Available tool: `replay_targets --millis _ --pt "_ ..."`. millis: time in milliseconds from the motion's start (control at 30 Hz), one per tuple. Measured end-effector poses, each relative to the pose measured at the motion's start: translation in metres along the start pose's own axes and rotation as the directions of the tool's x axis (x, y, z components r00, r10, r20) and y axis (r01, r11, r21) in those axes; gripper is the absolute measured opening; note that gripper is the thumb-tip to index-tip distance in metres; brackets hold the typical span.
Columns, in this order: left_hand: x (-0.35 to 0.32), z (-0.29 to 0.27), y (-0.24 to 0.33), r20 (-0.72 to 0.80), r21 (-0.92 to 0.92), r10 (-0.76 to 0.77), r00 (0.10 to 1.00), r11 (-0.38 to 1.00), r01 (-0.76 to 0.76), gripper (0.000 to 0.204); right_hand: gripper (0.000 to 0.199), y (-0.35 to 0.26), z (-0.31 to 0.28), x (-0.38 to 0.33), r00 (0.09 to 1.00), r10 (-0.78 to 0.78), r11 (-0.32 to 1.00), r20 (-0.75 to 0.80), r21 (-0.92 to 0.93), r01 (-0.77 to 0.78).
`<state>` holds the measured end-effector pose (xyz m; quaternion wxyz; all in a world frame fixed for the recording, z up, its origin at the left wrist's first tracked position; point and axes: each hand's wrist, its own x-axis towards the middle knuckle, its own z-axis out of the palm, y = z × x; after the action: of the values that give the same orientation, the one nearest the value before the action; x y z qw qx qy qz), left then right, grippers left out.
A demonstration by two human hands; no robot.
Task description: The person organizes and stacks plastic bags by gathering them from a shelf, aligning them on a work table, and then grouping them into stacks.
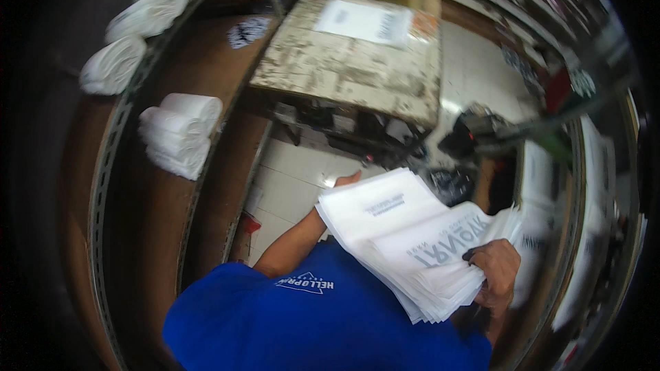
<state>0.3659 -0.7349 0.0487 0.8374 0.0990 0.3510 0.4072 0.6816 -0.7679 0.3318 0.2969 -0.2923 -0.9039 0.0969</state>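
A loose, partly curled stack of grey-printed white sheets (410,242) slants in mid-air, handheld.

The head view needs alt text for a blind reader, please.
A person in blue holds printed white sheets, right hand gripping their right edge, left hand partly hidden behind them. A stained worktable stands beyond; white rolls lie on shelving at left.

Left hand (348,178) reaching forward, mostly hidden; right hand (498,268) farther back, curled inward.
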Motion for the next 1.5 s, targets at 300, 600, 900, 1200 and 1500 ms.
replay_targets --millis 300,600,900,1200,1500 --pt "-0.008 -0.062 0.071 0.249 -0.181 -0.063 0.967 0.977 0.110 0.050 0.039 0.028 0.044 0.168 0.921 -0.280 0.958 0.270 0.010 0.288" --pt "0.030 -0.076 0.291 -0.028 0.409 0.417 0.908 0.834 -0.370 0.050 0.016 0.139 0.110 0.307 0.803 -0.425 0.872 0.417 -0.048 0.487" --pt "0.154 -0.120 0.469 -0.165 0.632 0.629 0.760 0.659 -0.408 0.048 0.008 0.377 0.268 0.383 0.901 -0.395 0.880 0.180 -0.207 0.427" --pt "0.243 -0.185 0.497 -0.368 0.801 0.560 0.742 0.597 -0.054 0.036 0.030 0.445 0.327 0.379 0.899 0.058 0.993 0.433 -0.119 -0.006" --pt "0.284 -0.167 0.544 -0.235 0.958 0.670 0.704 0.036 0.285 0.039 0.088 0.442 0.394 0.431 0.224 0.968 0.234 0.116 -0.074 -0.969"
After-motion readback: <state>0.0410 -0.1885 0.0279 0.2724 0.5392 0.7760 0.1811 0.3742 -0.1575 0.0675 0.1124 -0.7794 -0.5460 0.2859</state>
